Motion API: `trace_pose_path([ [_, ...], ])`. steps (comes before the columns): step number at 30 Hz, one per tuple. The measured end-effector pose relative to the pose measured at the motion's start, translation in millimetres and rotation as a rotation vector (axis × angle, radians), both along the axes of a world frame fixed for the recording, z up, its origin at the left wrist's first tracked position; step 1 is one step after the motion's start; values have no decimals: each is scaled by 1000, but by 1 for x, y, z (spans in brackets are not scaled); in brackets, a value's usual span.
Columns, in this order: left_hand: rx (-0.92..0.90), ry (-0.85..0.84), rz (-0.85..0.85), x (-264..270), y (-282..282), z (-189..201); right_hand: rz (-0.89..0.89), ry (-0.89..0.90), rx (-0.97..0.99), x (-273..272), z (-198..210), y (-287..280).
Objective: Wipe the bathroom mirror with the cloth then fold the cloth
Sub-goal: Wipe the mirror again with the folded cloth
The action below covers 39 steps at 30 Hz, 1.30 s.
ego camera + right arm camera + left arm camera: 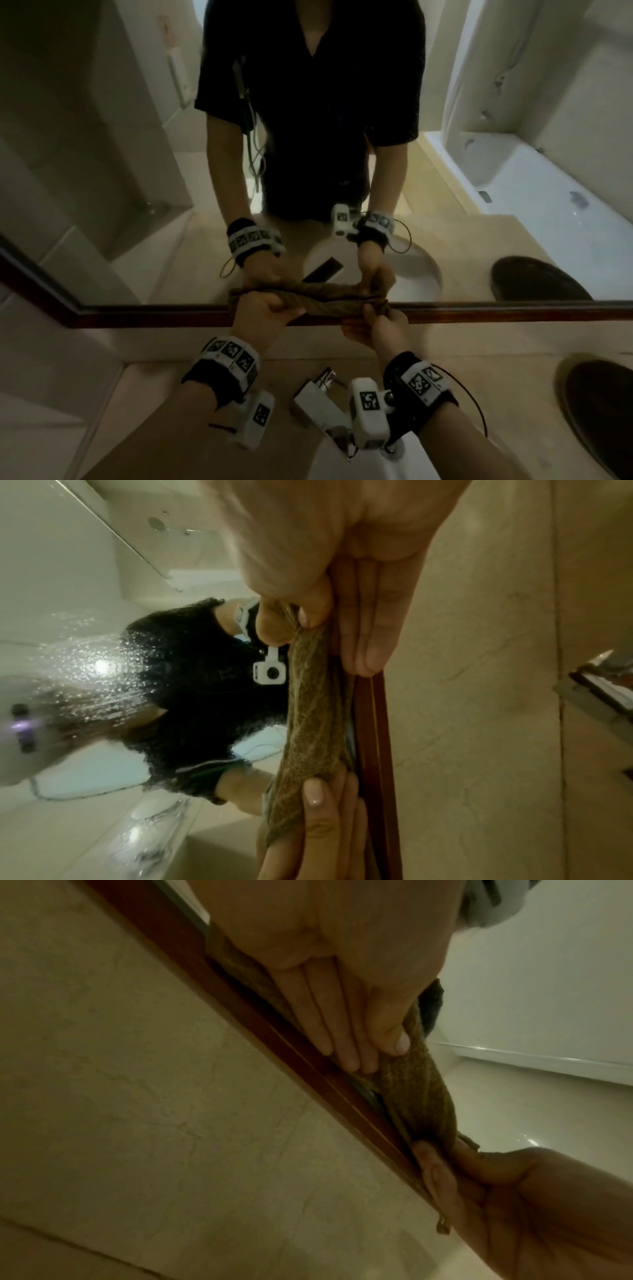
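Observation:
A brown cloth (329,305) is bunched into a long roll along the bottom edge of the mirror (102,137), against its red-brown wooden frame (513,313). My left hand (274,310) grips the cloth's left end, thumb on top and fingers behind. My right hand (368,317) pinches the right end. In the left wrist view, the left hand's fingers (342,1047) lie between the cloth (421,1096) and the frame (240,1020). In the right wrist view, the cloth (315,710) stretches between both hands, and the mirror (85,656) shows droplets and smears.
A beige stone counter (479,370) lies below the mirror. A chrome faucet (318,394) sits just under my wrists. A dark round dish (599,411) stands at the right of the counter. The mirror reflects a bathtub and a person in a dark shirt.

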<state>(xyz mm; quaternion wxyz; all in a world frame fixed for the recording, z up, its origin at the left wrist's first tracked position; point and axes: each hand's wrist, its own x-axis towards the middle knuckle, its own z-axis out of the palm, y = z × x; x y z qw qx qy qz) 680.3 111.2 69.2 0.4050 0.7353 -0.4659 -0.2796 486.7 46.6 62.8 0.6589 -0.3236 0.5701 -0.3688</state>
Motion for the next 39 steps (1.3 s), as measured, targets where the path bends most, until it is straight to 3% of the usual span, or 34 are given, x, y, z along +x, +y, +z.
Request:
trace_pose_path([
  [5,-78,168,28,-11,0,26,-27,-12,-132,-10,28,-1],
  [11,-415,341,-16,-40,-10,143,-30,-172,-516,-32,142,-9],
  [14,-558,543,-74,-57,-20,202,-83,-260,-673,-39,207,-25],
  [17,-685,632,-106,-73,-32,254,-40,-337,-723,-46,254,-39],
  [19,-729,628,-111,-79,-38,266,-33,-342,-714,-46,262,-39],
  [23,-766,523,-102,-81,-43,237,-138,-257,-743,-46,238,-32],
  [28,-628,344,-99,-81,-47,168,-152,-161,-614,-67,174,-34],
  [30,-555,239,-40,-86,-45,136,-155,-109,-556,-75,145,-34],
  [35,-259,240,26,-99,-47,70,-162,-27,-387,-89,69,-37],
  [39,-59,168,12,-101,-47,13,-158,-31,-65,-97,18,-40],
])
